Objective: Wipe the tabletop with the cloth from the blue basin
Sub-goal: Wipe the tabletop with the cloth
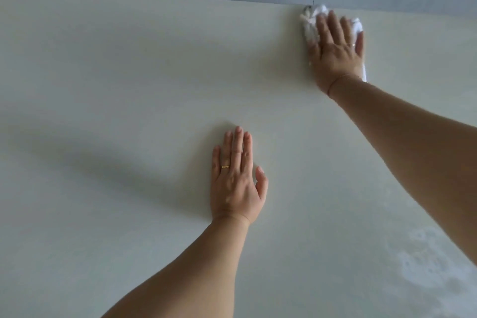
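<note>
Flat on the white cloth at the upper right of the frame, the right hand presses down with fingers spread, pinning the fabric under the palm, not clenching it. The cloth bunches out past the fingertips and left of the hand, with a strip trailing by the wrist, right at the far edge of the tabletop. It looks soft, limp and light, probably damp, so it should slide readily but ruck up or slip out from under a loose palm; even downward pressure over its middle seems the best hold. Lower centre, the left hand lies open and empty on the surface, likely as a brace. Wet streaks show at the lower right. No blue basin is in view.
</note>
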`<action>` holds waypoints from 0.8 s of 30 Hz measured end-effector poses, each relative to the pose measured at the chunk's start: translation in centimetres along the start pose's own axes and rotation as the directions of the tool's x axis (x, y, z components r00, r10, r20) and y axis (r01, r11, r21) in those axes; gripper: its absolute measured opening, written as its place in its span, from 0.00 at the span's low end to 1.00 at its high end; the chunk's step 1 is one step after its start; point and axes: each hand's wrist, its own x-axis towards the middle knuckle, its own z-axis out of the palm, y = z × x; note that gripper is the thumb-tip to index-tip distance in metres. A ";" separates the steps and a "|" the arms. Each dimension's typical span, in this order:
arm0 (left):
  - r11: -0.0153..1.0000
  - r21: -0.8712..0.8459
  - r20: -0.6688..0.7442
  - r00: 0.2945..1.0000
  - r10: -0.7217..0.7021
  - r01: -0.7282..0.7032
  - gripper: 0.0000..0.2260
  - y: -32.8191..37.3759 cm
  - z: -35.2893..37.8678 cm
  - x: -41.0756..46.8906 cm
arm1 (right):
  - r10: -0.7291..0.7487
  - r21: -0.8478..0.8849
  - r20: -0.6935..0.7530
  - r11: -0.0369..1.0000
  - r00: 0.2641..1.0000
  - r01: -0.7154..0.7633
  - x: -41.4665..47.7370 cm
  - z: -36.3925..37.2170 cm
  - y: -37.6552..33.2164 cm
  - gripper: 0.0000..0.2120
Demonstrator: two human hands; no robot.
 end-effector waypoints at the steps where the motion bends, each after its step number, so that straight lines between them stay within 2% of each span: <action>1: 1.000 0.002 -0.001 1.000 -0.001 0.001 0.28 0.0 0.0 0.0 | 0.144 0.033 -0.003 0.989 0.990 -0.144 0.8 -0.2 -0.1 0.26; 3: 1.000 0.012 0.001 1.000 -0.008 0.008 0.28 0.0 0.0 0.0 | 0.300 0.069 0.013 0.951 0.954 -0.301 1.2 0.0 -2.8 0.27; 4: 1.000 0.014 0.003 1.000 -0.010 0.010 0.28 0.0 0.0 0.0 | 0.287 0.069 0.023 0.955 0.958 -0.288 0.9 0.2 -4.8 0.27; 6: 1.000 0.015 0.003 1.000 -0.013 0.013 0.28 0.0 0.0 -0.1 | 0.056 0.039 0.053 0.998 0.997 -0.058 -0.2 1.1 -8.5 0.27; 8: 1.000 0.014 0.005 1.000 -0.016 0.016 0.28 0.1 0.0 -0.1 | -0.231 0.020 0.105 0.973 0.967 0.230 -1.1 1.4 -10.4 0.27; 9: 1.000 0.012 0.003 1.000 -0.015 0.015 0.28 0.1 0.0 -0.1 | -0.327 0.009 0.131 0.944 0.936 0.329 -0.9 1.3 -10.2 0.26; 11: 1.000 0.011 -0.003 1.000 -0.006 0.006 0.28 0.1 0.1 -0.1 | -0.438 -0.032 0.155 0.894 0.886 0.447 0.4 0.7 -8.2 0.25; 12: 1.000 0.011 -0.005 1.000 -0.002 0.002 0.28 0.0 0.1 -0.1 | -0.438 -0.047 0.144 0.893 0.888 0.448 1.3 0.5 -6.9 0.25; 14: 1.000 0.010 -0.011 1.000 0.002 -0.002 0.28 0.0 0.1 0.0 | -0.307 -0.038 0.086 0.950 0.948 0.311 3.1 -0.1 -3.4 0.26; 16: 1.000 0.009 -0.010 1.000 0.003 -0.003 0.28 -0.1 0.2 -0.1 | -0.079 -0.005 0.019 0.997 0.997 0.079 4.3 -1.0 0.4 0.27; 18: 1.000 0.007 -0.003 1.000 0.003 -0.003 0.28 0.0 0.1 0.0 | 0.174 0.020 -0.018 0.985 0.985 -0.174 4.8 -1.6 3.2 0.28; 20: 1.000 0.014 0.002 1.000 0.000 0.000 0.28 0.0 0.1 0.0 | 0.385 0.063 -0.012 0.921 0.923 -0.384 5.0 -1.8 3.1 0.28; 22: 1.000 0.018 0.005 1.000 -0.003 0.003 0.28 0.0 0.1 0.0 | 0.409 0.084 -0.007 0.909 0.912 -0.407 4.9 -1.4 -0.2 0.27; 24: 1.000 0.019 0.000 1.000 -0.003 0.003 0.28 -0.1 0.1 -0.1 | 0.238 0.058 0.019 0.969 0.971 -0.238 4.4 -0.7 -5.2 0.27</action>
